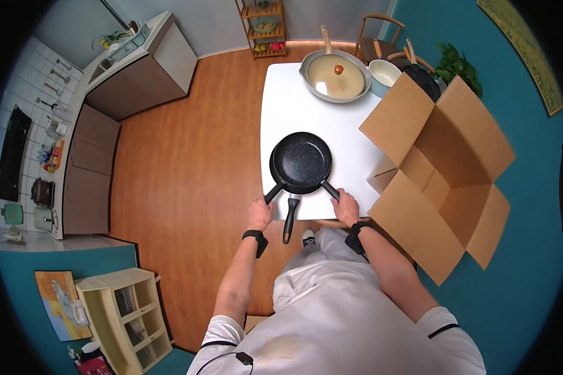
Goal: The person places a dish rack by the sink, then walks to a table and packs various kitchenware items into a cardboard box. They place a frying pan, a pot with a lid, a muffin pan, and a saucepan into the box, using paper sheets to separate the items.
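Black frying pans are stacked over the near part of the white table; the top one (301, 161) has a speckled inside. Their handles fan out towards me. My left hand (261, 213) grips the handle pointing to the left, and my right hand (346, 206) grips the handle pointing to the right. Between my hands a third black handle (290, 219) juts past the table edge, untouched. At the table's far end sits a large grey pan (306, 79) with a glass lid (336, 77) on it. Beside it stands a light blue pot (382, 75) with a cream inside.
An open cardboard box (443, 183) stands at the right, its flaps spread over the edge of the white table (286, 110). Behind it are a black pan with round hollows (422, 79), wooden chairs (382, 37) and a plant (457, 65). Kitchen counters (82, 108) run along the left.
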`<state>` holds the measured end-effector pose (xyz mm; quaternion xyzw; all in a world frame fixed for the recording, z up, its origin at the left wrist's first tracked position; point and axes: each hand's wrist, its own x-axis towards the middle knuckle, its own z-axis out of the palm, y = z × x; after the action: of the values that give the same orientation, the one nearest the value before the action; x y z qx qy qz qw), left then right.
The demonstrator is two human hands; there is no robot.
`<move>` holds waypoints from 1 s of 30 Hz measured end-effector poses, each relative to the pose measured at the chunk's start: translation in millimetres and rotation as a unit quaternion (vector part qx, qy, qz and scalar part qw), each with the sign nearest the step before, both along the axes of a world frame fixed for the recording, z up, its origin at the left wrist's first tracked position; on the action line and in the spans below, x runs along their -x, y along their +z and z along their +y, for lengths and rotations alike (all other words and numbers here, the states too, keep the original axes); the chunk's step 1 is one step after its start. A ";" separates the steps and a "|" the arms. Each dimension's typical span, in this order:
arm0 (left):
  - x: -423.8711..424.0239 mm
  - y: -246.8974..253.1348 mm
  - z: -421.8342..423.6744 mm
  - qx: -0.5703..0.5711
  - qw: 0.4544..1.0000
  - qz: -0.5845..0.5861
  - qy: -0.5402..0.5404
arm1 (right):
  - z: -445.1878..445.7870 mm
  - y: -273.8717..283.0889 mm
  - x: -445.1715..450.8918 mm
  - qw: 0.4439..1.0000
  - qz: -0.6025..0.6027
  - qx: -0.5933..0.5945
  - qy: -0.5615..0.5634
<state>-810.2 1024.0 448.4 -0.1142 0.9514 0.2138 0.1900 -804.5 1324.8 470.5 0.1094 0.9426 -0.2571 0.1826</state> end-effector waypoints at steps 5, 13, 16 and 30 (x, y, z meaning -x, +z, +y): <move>-2.2 -5.0 -1.3 -0.055 0.998 -0.013 -0.019 | 6.1 11.5 5.0 1.000 -0.014 0.012 -0.017; -13.9 16.9 -11.0 -0.396 0.885 -0.190 0.155 | 6.5 16.8 5.9 0.998 -0.049 0.022 0.020; -15.2 21.4 -19.0 -0.409 0.878 -0.195 0.156 | 3.2 17.3 10.1 0.998 -0.040 0.043 0.017; -18.0 22.7 2.2 -0.402 0.881 -0.170 0.182 | -17.9 3.0 -1.6 0.990 -0.042 0.123 -0.046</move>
<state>-792.2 1026.2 471.1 -0.2337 0.6988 0.5865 0.3363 -802.9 1307.0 473.6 0.1398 0.8894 -0.3742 0.2221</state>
